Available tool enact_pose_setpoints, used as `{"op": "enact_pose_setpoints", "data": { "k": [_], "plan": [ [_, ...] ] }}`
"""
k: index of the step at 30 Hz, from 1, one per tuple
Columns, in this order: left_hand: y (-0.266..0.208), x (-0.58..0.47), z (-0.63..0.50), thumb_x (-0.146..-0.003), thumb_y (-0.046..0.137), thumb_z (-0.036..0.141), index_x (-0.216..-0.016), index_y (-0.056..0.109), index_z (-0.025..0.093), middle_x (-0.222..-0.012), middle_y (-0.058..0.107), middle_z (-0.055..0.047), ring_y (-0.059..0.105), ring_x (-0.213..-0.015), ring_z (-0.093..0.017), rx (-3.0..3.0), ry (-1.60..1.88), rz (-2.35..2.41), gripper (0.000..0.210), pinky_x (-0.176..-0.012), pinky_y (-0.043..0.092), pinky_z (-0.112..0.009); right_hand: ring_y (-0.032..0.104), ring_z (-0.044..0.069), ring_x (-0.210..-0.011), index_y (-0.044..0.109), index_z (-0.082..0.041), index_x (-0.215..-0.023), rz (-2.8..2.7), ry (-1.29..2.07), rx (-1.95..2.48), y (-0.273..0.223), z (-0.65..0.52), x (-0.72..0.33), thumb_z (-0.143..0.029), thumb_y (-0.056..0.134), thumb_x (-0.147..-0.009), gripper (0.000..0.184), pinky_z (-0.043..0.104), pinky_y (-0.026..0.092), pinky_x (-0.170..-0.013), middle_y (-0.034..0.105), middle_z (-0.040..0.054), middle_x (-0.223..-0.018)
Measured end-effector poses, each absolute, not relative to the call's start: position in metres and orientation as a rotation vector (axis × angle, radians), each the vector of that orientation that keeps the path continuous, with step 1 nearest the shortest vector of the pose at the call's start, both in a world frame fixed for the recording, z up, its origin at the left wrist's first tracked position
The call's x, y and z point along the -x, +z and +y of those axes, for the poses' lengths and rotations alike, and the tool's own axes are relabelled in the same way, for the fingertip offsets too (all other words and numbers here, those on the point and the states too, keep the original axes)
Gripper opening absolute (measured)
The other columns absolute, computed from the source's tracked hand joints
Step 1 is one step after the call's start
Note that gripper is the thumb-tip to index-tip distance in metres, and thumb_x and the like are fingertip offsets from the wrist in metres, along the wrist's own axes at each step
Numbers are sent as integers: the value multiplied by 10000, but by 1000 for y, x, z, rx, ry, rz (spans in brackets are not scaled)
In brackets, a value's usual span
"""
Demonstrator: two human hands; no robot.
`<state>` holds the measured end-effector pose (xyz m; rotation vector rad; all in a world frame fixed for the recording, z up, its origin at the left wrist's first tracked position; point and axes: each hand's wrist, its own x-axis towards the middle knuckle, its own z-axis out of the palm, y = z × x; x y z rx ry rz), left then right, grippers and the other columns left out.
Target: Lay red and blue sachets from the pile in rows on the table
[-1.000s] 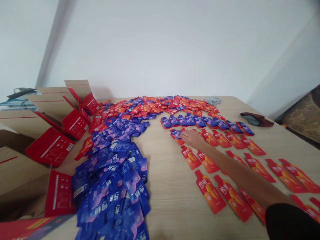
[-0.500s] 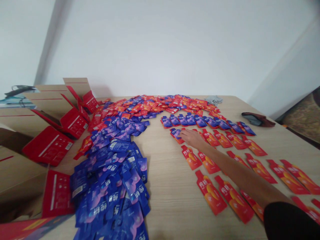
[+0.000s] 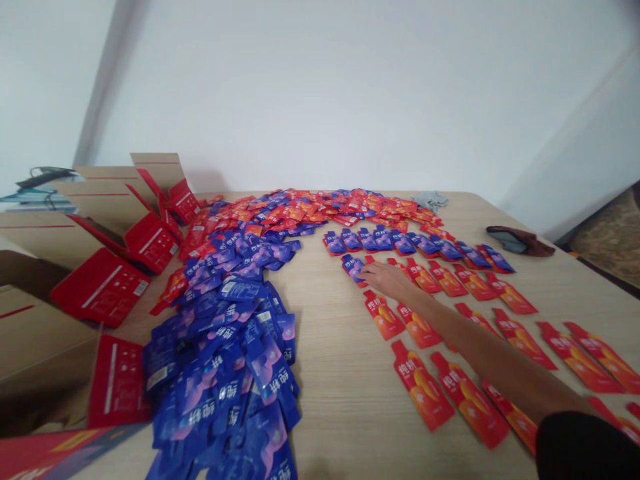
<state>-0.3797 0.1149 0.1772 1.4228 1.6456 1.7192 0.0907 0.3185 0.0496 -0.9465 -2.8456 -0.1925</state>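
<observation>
My right hand (image 3: pixel 384 277) reaches in from the lower right, its fingers closed on the right edge of a blue pouch (image 3: pixel 352 267). This pouch lies over a red one at the left end of the second row, almost covering it. Behind it runs a row of blue pouches (image 3: pixel 383 239), each laid on a red pouch. Nearer me lie rows of single red-orange pouches (image 3: pixel 420 388) with printed fruit, some hidden under my forearm. My left hand is out of view.
A big heap of blue pouches (image 3: pixel 225 373) covers the table's left part. Mixed red and blue pouches (image 3: pixel 300 208) are piled along the back. Opened red cartons (image 3: pixel 103 287) line the left edge. A grey cloth (image 3: pixel 431 200) and a dark brown item (image 3: pixel 523 241) lie farther right.
The blue pouch at my right hand now covers more of the red pouch beneath it. My hand stays in nearly the same place, and the view has shifted slightly.
</observation>
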Motion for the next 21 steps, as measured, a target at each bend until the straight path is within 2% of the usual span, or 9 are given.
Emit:
{"op": "enact_pose_setpoints", "data": {
  "k": [7, 10, 14, 21],
  "plan": [
    [160, 405, 121, -766, 890, 542, -1103, 729, 232, -1206, 780, 0, 675, -1317, -308, -1527, 1679, 1650, 486, -794, 715, -337, 666, 239, -1178, 773, -254, -1272, -2831, -74, 940, 52, 321, -95, -217, 584, -1029, 309, 377, 536, -1012, 741, 88, -1258],
    [153, 411, 120, -758, 883, 570, -1128, 727, 233, -1225, 773, 9, 688, -1301, -297, -1516, 1705, 1679, 523, -761, 711, -306, 659, 245, -1188, 794, -259, -1228, -2796, -10, 917, 56, 318, -96, -340, 620, -1031, 275, 379, 517, -1036, 749, 86, -1247],
    [151, 408, 122, -775, 840, 634, -1180, 716, 224, -1235, 773, -11, 701, -1279, -284, -1487, 1738, 1679, 590, -745, 706, -301, 672, 246, -1181, 810, -270, -1196, -2654, 2, 1095, 62, 318, -92, -541, 580, -1034, 391, 360, 512, -1027, 753, 86, -1269],
    [162, 402, 122, -795, 793, 668, -1096, 732, 248, -1136, 792, -26, 678, -1316, -301, -1538, 1739, 1710, 520, -783, 706, -339, 713, 254, -1139, 805, -263, -1191, -2599, 48, 1461, 70, 327, -70, -633, 535, -1020, 489, 322, 529, -948, 769, 91, -1260]
  ]
}}
